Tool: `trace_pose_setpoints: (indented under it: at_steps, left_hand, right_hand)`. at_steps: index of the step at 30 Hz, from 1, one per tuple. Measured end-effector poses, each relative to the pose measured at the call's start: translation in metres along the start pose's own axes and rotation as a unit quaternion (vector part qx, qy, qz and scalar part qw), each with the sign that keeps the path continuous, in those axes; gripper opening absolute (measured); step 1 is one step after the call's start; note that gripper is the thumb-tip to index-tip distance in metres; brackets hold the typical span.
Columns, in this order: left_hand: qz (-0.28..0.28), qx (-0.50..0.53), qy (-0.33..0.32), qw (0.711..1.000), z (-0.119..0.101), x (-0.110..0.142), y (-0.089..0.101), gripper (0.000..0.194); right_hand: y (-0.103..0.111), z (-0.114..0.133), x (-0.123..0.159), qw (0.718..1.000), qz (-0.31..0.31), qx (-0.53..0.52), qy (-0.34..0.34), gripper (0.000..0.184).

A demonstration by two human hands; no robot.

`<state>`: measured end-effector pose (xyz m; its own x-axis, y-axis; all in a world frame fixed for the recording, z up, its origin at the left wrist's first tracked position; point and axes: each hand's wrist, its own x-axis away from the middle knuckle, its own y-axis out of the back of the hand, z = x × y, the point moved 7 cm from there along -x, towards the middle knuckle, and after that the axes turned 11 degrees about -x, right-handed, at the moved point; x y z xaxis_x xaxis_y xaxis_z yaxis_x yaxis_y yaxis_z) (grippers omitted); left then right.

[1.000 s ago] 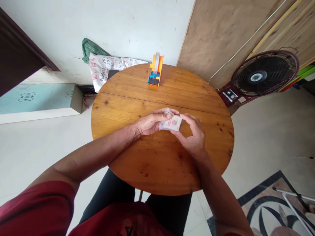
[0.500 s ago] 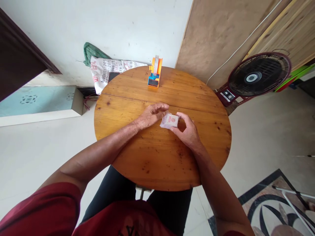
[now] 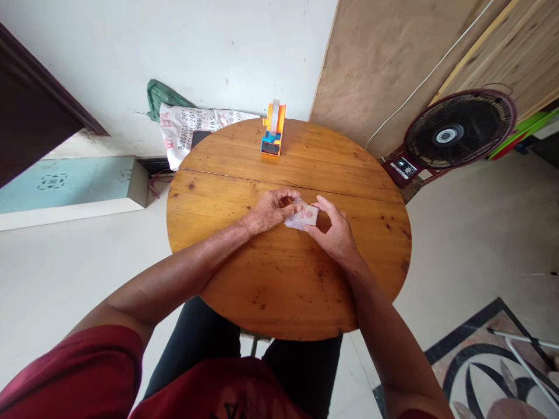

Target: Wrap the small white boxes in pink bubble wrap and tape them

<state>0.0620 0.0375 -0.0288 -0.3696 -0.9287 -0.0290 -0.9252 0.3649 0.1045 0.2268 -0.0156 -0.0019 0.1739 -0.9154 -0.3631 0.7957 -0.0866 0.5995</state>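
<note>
A small pale box with red print (image 3: pixel 309 215) sits on the round wooden table, partly inside a clear, crinkled plastic wrapper (image 3: pixel 294 223). My left hand (image 3: pixel 274 209) reaches in from the left, its thumb and fingers pinched on the wrapper's upper left part. On the other side, my right hand (image 3: pixel 337 233) grips the box, with the index finger at its far edge and the thumb at its near edge. The left end of the wrapper lies partly under the left fingers.
An orange and blue tape dispenser (image 3: pixel 273 129) stands at the far edge of the wooden table (image 3: pixel 271 279). Beyond the table's right edge is a dark red fan (image 3: pixel 449 137). A printed white sack (image 3: pixel 177 131) leans by the wall at the back left.
My left thumb has come down over the wrapper and box's left side, closing into a pinch. My right hand keeps its hold, and the box has barely moved.
</note>
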Motion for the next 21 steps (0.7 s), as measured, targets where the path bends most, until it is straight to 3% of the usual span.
trace_pose_setpoints:
  at_steps: [9, 16, 21]
  left_hand:
    - [0.019, 0.024, 0.026, 0.999, 0.0076, -0.0013, -0.0028, 0.032]
    - [0.028, 0.011, 0.033, 0.999, 0.0045, 0.0005, 0.0002, 0.028]
    - [0.034, 0.004, 0.031, 0.999, 0.0031, -0.0009, 0.0038, 0.037]
  right_hand:
    - [-0.0066, 0.0027, 0.0008, 0.997, -0.031, 0.048, 0.054, 0.061]
    - [-0.0056, 0.0029, 0.0005, 1.000, -0.006, 0.005, 0.020, 0.068]
    - [-0.0067, 0.0022, 0.0000, 1.000, -0.009, 0.003, 0.011, 0.058]
